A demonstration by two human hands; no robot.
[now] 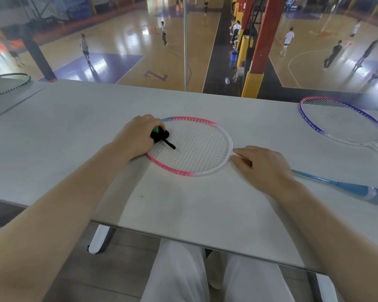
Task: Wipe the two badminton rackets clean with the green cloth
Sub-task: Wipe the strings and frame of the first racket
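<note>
A pink, white and blue badminton racket (pixel 196 171) lies flat on the grey table (pixel 74 131), its blue handle (pixel 358 190) pointing right. My left hand (pixel 135 136) grips a bunched green cloth (pixel 159 134), dark where it shows, and presses it on the strings at the head's left side. My right hand (pixel 264 166) rests on the racket's throat, its fingers curled over the shaft by the white rim. A second racket (pixel 340 120) with a purple and pink frame lies at the far right of the table.
A third racket (pixel 9 83) with a dark green frame lies at the table's far left corner. Beyond the far edge is a drop to a sports hall with people on the courts. The near table edge runs above my legs.
</note>
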